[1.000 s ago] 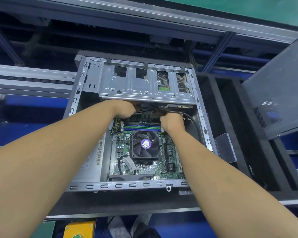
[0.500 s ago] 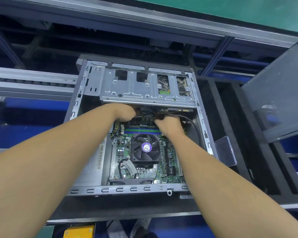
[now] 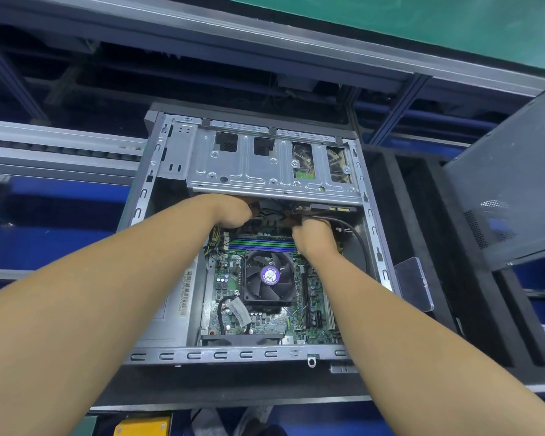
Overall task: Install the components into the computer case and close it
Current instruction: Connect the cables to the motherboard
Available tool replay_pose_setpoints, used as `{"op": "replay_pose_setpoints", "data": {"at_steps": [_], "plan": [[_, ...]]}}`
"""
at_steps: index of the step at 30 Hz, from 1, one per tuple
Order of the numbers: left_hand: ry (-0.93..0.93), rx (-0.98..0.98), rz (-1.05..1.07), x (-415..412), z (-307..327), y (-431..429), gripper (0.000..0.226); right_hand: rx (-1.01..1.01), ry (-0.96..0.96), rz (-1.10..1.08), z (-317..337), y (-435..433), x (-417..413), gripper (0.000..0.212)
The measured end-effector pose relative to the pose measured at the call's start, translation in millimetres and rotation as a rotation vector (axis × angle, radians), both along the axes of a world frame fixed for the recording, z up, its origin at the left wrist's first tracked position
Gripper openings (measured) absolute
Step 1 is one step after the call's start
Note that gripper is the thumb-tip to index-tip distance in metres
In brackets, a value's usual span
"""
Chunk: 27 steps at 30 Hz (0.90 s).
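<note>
The open computer case (image 3: 145, 196) lies on its side with the motherboard (image 3: 265, 322) and CPU fan (image 3: 269, 275) exposed. A silver drive cage (image 3: 265, 171) spans its far end. My left hand (image 3: 233, 212) reaches under the cage's near edge beside a bundle of wires (image 3: 216, 236); its fingertips are hidden. My right hand (image 3: 315, 234) is curled just below a drive's connector edge (image 3: 324, 209), where a black cable (image 3: 364, 253) looping along the case's right wall ends in its grip. The detached dark side panel (image 3: 510, 190) leans at the right.
The case rests in a black foam tray (image 3: 422, 234) with deep slots at the right. A clear plastic piece (image 3: 414, 284) stands beside the case's right wall. Conveyor rails (image 3: 54, 152) run at the left, and a yellow object (image 3: 142, 426) sits at the bottom edge.
Both hands stay under the drive cage's edge with only slight shifts. The case sits a little lower in view as my head moves.
</note>
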State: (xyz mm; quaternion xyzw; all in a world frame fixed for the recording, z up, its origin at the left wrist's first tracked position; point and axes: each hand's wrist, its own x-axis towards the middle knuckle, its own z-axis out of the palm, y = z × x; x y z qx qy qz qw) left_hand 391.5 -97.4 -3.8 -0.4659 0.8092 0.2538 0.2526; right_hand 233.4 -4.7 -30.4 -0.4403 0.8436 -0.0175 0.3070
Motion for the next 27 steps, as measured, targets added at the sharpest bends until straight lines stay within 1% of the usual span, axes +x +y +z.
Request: {"op": "replay_pose_setpoints", "data": {"at_steps": [1,2,3,4,5,6,7,8,10,12,13,15,16,18,19,20,21,23,24,25,27], "plan": [[0.029,0.031,0.075,-1.1,-3.5,-0.7,0.028,-0.027,0.045,0.038,-0.8,-3.1,-0.1,0.036],[0.024,0.041,0.056,-1.0,-5.0,-0.5,0.029,-0.037,0.009,0.029,-1.2,-2.4,-1.4,0.037],[0.019,0.041,0.013,-1.1,-10.2,-4.5,0.031,0.001,0.049,0.064,-2.2,-4.8,-1.7,0.037],[-0.001,0.049,-0.046,0.0,-10.6,-4.2,0.033,-0.019,0.012,0.033,-5.3,-3.3,-3.6,0.036],[0.011,0.050,-0.049,0.6,-10.8,-4.7,0.034,-0.065,-0.041,0.006,-7.6,-1.2,-4.7,0.034],[0.026,0.055,-0.028,0.6,-9.3,-4.7,0.034,-0.049,-0.143,-0.116,-6.6,-1.5,-3.8,0.033],[0.026,0.053,-0.020,0.0,-11.6,-5.6,0.033,-0.076,-0.177,-0.158,-10.7,-0.6,-5.0,0.034],[0.037,0.058,0.003,-0.5,-11.7,-5.3,0.031,-0.131,-0.172,-0.144,-9.8,-0.3,-3.5,0.034],[0.058,0.076,0.041,-0.8,-10.0,-3.4,0.031,-0.065,-0.143,-0.139,-6.7,-2.7,-2.6,0.035],[0.072,0.086,0.076,-1.0,-11.9,-3.8,0.034,-0.049,-0.094,-0.132,-3.1,-4.3,-0.3,0.037],[0.075,0.079,0.059,-0.6,-12.4,-4.1,0.034,0.003,-0.018,-0.043,-2.2,-5.7,-1.1,0.038],[0.066,0.083,0.044,0.3,-10.0,-3.8,0.030,0.022,-0.053,-0.080,-0.5,-5.7,-0.4,0.038],[0.076,0.091,0.057,0.3,-10.8,-4.3,0.026,-0.027,-0.120,-0.143,-4.5,-5.9,-3.3,0.037],[0.088,0.089,0.069,0.3,-11.0,-3.6,0.022,-0.051,-0.085,-0.074,-6.1,-3.7,-2.6,0.036],[0.082,0.090,0.076,0.0,-10.8,-2.7,0.021,-0.027,-0.047,-0.037,-7.4,-6.6,-3.9,0.036],[0.069,0.080,0.038,-0.7,-11.4,-4.0,0.022,0.027,-0.009,-0.025,-6.2,-9.1,-6.5,0.037],[0.065,0.070,0.013,-0.1,-10.4,-4.1,0.023,0.083,0.056,0.050,-5.0,-12.7,-7.7,0.038],[0.039,0.067,-0.005,-0.3,-8.2,-2.5,0.026,0.152,0.073,0.105,-0.7,-17.1,-6.0,0.038],[0.034,0.062,-0.006,0.1,-8.5,-2.0,0.027,0.145,0.063,0.127,-1.8,-17.4,-7.0,0.038],[0.042,0.062,0.015,-0.1,-6.8,-0.3,0.029,0.113,0.036,0.121,-1.6,-14.5,-6.7,0.037],[0.044,0.080,0.071,-1.1,-2.0,2.0,0.033,-0.038,-0.116,-0.084,-10.8,-8.5,-8.9,0.035]]}}
